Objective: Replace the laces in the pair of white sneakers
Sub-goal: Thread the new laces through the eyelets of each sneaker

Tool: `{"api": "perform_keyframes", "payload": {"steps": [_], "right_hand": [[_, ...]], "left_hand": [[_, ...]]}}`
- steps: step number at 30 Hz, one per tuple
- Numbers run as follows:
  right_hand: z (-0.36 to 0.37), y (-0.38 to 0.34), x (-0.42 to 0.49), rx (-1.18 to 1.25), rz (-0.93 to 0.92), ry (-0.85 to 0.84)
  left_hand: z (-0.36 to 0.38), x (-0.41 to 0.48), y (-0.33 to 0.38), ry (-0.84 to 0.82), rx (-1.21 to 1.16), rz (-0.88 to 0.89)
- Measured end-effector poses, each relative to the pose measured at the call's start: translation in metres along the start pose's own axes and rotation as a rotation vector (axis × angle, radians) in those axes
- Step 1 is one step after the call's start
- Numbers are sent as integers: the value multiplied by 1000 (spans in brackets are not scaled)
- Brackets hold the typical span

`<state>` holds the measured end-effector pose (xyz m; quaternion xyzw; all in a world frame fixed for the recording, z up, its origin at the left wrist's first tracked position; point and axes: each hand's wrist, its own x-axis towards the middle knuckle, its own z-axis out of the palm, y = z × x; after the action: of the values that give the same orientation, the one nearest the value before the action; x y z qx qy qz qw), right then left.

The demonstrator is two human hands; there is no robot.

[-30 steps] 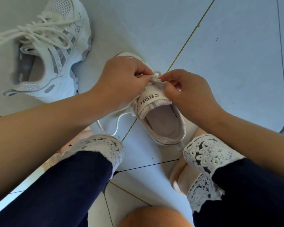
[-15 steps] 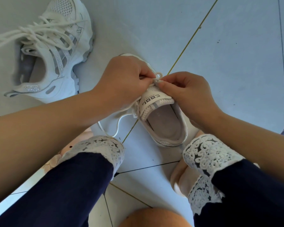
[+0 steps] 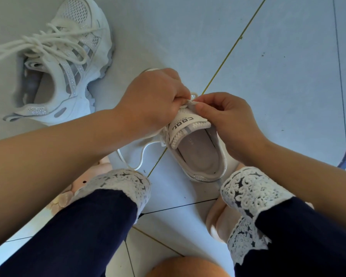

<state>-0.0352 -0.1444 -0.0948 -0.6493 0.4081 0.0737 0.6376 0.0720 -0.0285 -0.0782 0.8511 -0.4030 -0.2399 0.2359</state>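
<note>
From the head camera, my only view, I look straight down at a pale tiled floor (image 3: 268,76) between two knees in dark trousers with white lace cuffs (image 3: 252,192).

The near sneaker (image 3: 200,154) stands on the floor between the feet, heel towards me, its opening in plain sight and its tongue (image 3: 188,124) with printed lettering lifted up. Both hands meet just above that tongue. My left hand (image 3: 154,98) is curled closed over the front of the shoe, fingertips pinched on the white lace (image 3: 142,156) at the top of the eyelets; most of the shoe's front is hidden under it. My right hand (image 3: 226,116) is also closed, thumb and forefinger pressed together on the same bit of lace and on the tongue's upper edge, while its heel rests against the right side of the shoe's collar. A small loop of lace shows between the two sets of fingertips. A loose length of lace trails from the shoe's left side and curls across the floor towards the left knee.

The other sneaker (image 3: 68,62) lies well apart at the upper left, resting on its side, with its laces (image 3: 38,45) slack and tangled across the top and two ends running off the left edge.
</note>
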Motion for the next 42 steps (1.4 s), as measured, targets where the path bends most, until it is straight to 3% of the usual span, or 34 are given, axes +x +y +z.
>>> {"api": "perform_keyframes", "payload": {"steps": [5, 32, 39, 42], "right_hand": [[1, -1, -2, 11, 10, 3], [-1, 2, -3, 116, 43, -4], [-16, -8, 8, 211, 150, -168], [-24, -9, 12, 235, 195, -267]], "left_hand": [[2, -2, 1, 89, -175, -133], [3, 4, 2, 22, -174, -119], [5, 6, 2, -27, -145, -100], [8, 5, 3, 9, -213, -176]]}}
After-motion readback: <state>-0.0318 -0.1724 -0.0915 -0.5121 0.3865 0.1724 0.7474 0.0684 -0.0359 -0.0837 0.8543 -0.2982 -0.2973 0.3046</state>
